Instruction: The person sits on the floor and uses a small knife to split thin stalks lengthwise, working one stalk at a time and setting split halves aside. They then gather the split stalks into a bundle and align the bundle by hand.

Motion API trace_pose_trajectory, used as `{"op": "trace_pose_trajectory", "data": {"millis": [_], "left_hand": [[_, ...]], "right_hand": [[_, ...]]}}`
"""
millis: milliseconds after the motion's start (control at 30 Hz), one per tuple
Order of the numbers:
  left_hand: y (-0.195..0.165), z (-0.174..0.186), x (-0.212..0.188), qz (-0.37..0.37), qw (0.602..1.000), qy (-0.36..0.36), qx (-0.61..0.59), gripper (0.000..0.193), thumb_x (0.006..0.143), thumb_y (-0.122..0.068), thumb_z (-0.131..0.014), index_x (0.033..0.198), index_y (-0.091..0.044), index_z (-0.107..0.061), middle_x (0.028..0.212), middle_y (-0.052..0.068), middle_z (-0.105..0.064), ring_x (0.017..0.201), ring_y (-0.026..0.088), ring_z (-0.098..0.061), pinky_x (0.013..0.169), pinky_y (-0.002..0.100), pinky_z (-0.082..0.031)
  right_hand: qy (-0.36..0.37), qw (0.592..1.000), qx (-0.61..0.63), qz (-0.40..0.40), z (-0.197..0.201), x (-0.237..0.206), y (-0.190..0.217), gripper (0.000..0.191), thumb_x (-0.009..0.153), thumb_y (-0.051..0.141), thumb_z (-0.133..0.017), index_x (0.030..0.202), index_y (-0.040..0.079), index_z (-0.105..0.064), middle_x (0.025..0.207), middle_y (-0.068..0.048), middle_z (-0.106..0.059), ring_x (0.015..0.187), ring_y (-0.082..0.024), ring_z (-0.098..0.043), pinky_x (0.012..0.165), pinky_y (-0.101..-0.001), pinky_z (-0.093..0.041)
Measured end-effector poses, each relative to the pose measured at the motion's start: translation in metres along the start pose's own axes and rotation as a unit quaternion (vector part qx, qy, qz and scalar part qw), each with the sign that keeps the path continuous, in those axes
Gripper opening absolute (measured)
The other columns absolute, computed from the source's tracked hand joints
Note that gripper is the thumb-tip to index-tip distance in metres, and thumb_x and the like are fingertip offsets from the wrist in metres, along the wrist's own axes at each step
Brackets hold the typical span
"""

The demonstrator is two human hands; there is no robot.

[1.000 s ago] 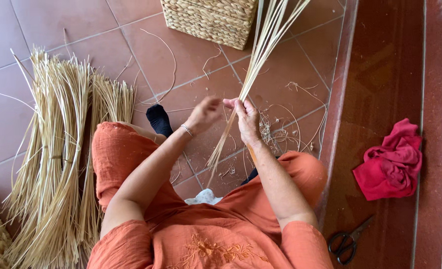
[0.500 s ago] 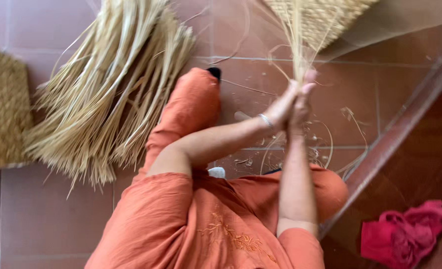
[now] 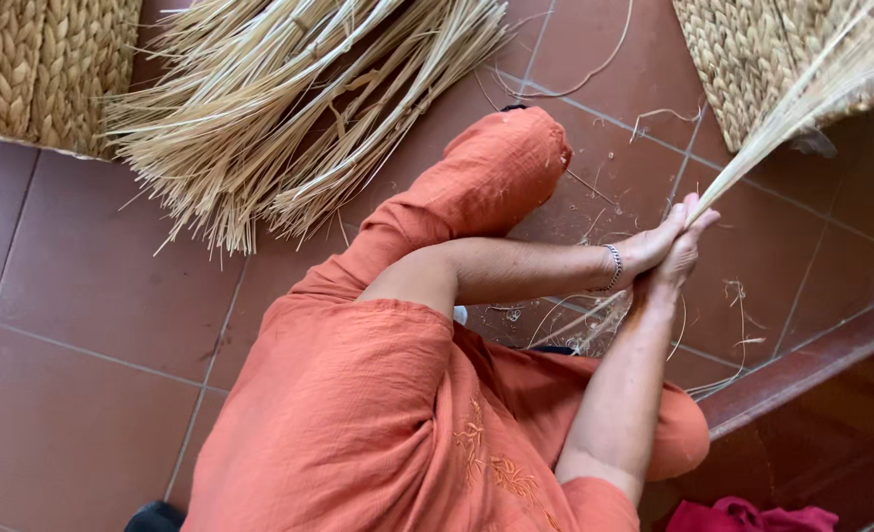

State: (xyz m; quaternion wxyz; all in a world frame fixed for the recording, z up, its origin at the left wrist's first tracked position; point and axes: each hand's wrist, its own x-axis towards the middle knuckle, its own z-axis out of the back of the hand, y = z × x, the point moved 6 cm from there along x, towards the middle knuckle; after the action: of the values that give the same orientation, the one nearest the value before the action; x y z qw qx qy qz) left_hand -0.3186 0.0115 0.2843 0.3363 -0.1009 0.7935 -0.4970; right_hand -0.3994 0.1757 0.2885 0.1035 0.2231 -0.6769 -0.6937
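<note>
Swung right since half a second ago: pressed palms and straw bundle now sit right of the raised knee.

Straw bundle [image 3: 791, 108] fans far-right over a woven basket [image 3: 752, 69]; left hand [image 3: 658, 246] and right hand [image 3: 681, 258] clamp it, fingers pressed together. Loose palms could let stalks slip onto the floor [image 3: 82, 325]. Straw pile [image 3: 289, 108] lies far-left.

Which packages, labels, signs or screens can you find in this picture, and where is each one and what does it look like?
None: no package, label, sign or screen shows here.
Nearest to containers are two woven baskets, both tan, neither marked:
Woven basket, top left corner, thick braided weave.
Second woven basket, top right, finer weave, behind the straw bundle pressed between the left hand and right hand.
</note>
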Motion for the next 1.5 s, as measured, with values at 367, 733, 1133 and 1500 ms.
{"op": "trace_pose_trajectory", "data": {"millis": [367, 733, 1133, 1500], "left_hand": [[0.023, -0.086, -0.055, 0.045, 0.948, 0.243, -0.202, 0.071, 0.116, -0.074, -0.031, 0.129, -0.009, -0.057, 0.109, 0.003, -0.059, 0.097, 0.018, -0.053, 0.083, 0.038, -0.048], [0.065, -0.096, -0.085, 0.161, 0.907, 0.296, -0.251, 0.094, 0.094, -0.084, -0.018, 0.159, -0.019, -0.034, 0.159, 0.006, -0.040, 0.143, 0.022, -0.040, 0.118, 0.045, -0.031], [0.069, -0.086, -0.089, 0.059, 0.951, 0.275, -0.127, 0.033, 0.107, -0.035, -0.053, 0.122, -0.006, -0.057, 0.120, 0.018, -0.069, 0.110, 0.027, -0.067, 0.097, 0.048, -0.057], [-0.007, -0.034, -0.053, -0.095, 0.937, 0.251, -0.224, 0.029, 0.109, -0.034, -0.048, 0.121, -0.008, -0.053, 0.115, 0.020, -0.073, 0.105, 0.035, -0.076, 0.087, 0.053, -0.065]], "right_hand": [[-0.122, 0.990, -0.045, -0.058, -0.008, -0.039, 0.021, 0.083, 0.102, 0.068, -0.032, 0.150, 0.001, -0.045, 0.149, -0.024, -0.047, 0.138, -0.036, -0.046, 0.114, -0.0465, -0.044], [-0.161, 0.930, -0.321, 0.077, -0.008, -0.063, 0.039, 0.070, 0.109, 0.057, -0.015, 0.164, 0.016, -0.031, 0.174, -0.018, -0.015, 0.162, -0.037, -0.002, 0.132, -0.0510, 0.001], [-0.255, 0.956, 0.036, 0.140, 0.027, -0.081, 0.043, 0.070, 0.108, 0.054, -0.044, 0.154, 0.001, -0.039, 0.162, -0.021, -0.040, 0.149, -0.034, -0.041, 0.124, -0.0451, -0.035], [0.045, 0.982, -0.175, 0.058, 0.007, -0.144, 0.033, 0.046, 0.104, 0.035, -0.071, 0.133, -0.001, -0.063, 0.100, -0.016, -0.067, 0.083, -0.022, -0.062, 0.067, -0.0336, -0.053]]}}
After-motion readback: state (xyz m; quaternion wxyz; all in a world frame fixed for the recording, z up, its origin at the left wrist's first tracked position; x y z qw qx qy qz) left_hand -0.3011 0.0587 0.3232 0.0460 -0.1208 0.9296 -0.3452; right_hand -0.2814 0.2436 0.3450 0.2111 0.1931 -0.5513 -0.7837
